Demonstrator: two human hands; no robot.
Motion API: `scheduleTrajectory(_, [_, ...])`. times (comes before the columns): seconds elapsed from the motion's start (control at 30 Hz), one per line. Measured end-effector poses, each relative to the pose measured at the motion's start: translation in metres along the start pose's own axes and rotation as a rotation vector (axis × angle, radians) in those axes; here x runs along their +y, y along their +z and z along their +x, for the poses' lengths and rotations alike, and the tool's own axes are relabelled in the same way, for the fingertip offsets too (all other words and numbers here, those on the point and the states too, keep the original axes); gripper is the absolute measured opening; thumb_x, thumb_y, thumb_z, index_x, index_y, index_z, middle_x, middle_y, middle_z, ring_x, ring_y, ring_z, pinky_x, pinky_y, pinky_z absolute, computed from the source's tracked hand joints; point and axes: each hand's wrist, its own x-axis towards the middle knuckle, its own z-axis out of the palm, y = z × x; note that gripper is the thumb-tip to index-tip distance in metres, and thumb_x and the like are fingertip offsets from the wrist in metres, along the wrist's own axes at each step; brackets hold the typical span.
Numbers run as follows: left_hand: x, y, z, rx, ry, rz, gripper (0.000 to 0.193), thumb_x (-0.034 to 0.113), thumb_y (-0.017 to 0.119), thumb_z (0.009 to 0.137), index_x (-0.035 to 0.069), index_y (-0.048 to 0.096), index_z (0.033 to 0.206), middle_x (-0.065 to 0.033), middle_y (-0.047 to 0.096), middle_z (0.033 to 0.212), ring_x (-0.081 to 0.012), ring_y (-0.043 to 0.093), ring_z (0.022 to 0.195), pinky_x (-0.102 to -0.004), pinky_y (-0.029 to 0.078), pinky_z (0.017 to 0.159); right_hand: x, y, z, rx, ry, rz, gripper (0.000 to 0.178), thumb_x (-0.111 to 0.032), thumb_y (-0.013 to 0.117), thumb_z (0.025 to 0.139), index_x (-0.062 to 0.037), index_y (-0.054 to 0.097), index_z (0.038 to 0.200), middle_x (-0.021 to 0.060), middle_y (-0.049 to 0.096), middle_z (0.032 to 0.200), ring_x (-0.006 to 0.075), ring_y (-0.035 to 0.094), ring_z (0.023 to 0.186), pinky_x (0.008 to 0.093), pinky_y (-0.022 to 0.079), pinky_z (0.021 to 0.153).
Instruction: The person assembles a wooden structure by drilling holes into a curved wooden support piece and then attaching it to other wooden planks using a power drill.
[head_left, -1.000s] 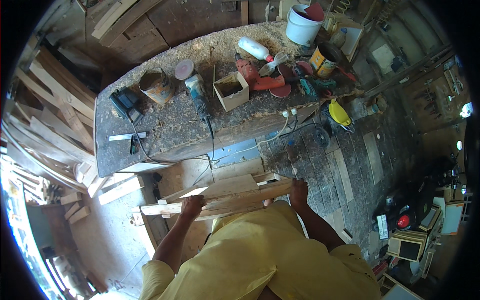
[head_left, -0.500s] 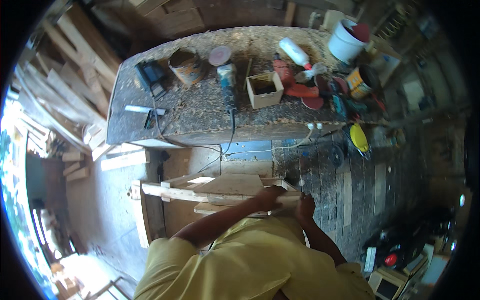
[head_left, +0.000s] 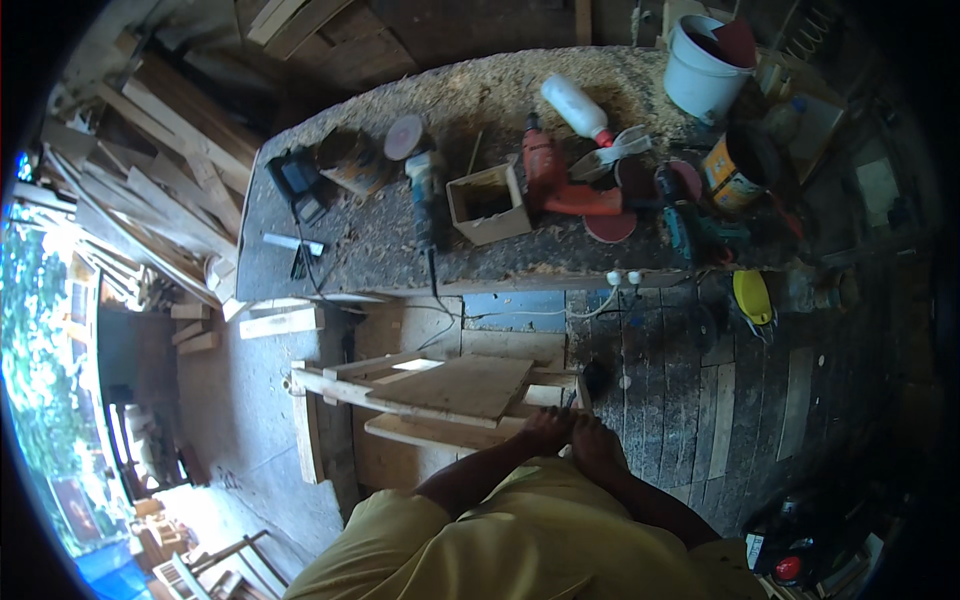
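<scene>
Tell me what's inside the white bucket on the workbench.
A dark red sheet pokes up past the rim of the white bucket. Beside it, the interior looks dark brown; the bucket's wall hides the bottom and whatever may lie there.

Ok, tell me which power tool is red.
The drill just right of the open box; the grinder and rightmost power tool are teal, the leftmost one dark.

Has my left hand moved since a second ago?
Yes, rightward: against the workbench, the left hand has gone from below the grinder to below the red drill, and is now beside the right hand.
</scene>
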Motion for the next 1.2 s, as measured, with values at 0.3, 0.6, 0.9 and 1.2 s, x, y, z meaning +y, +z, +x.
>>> scheduleTrajectory(0.3, [0.002, -0.01, -0.009, 0.016, 0.007, 0.048, 0.066, 0.045, 0.066, 0.084, 0.008, 0.049, 0.135, -0.0183, 0.051, 0.138, -0.0378, 0.05, 0.125, -0.049, 0.045, 0.102, 0.003, -0.178, 0.126, 0.158, -0.349, 0.319, 0.054, -0.031, 0.076, 0.078, -0.0002, 0.06, 0.121, 0.0199, 0.066, 0.11, 0.038, 0.062, 0.102, 0.0472, 0.049, 0.091])
scheduleTrajectory(0.6, [0.002, -0.005, -0.011, 0.331, 0.102, 0.044, 0.057, 0.038, 0.07, 0.078, 0.01, 0.055, 0.125, -0.0163, 0.058, 0.121, -0.0355, 0.058, 0.108, -0.0469, 0.05, 0.09, -0.027, -0.292, 0.33, 0.452, -0.4, -0.088, 0.094, -0.021, 0.083, 0.068, -0.0064, 0.035, 0.147, 0.0226, 0.046, 0.141, 0.0383, 0.051, 0.124, 0.0473, 0.04, 0.104])
scheduleTrajectory(0.9, [-0.007, 0.013, -0.009, 0.477, 0.148, 0.016, 0.037, 0.03, 0.065, 0.081, 0.011, 0.058, 0.113, -0.0113, 0.055, 0.099, -0.0309, 0.058, 0.091, -0.0428, 0.05, 0.078, 0.004, -0.332, 0.373, 0.181, -0.43, -0.181, 0.109, -0.011, 0.086, 0.064, -0.0198, 0.025, 0.154, 0.0157, 0.048, 0.14, 0.036, 0.05, 0.127, 0.0504, 0.045, 0.103])
scheduleTrajectory(1.2, [0.0, -0.004, -0.013, 0.296, 0.089, -0.006, 0.042, 0.028, 0.06, 0.084, 0.008, 0.054, 0.121, -0.0162, 0.057, 0.114, -0.0338, 0.058, 0.103, -0.0442, 0.049, 0.09, -0.062, -0.308, 0.41, 0.453, -0.582, -0.197, 0.034, -0.018, 0.073, 0.076, -0.0106, 0.066, 0.108, 0.0107, 0.057, 0.124, 0.0321, 0.05, 0.123, 0.0493, 0.032, 0.108])
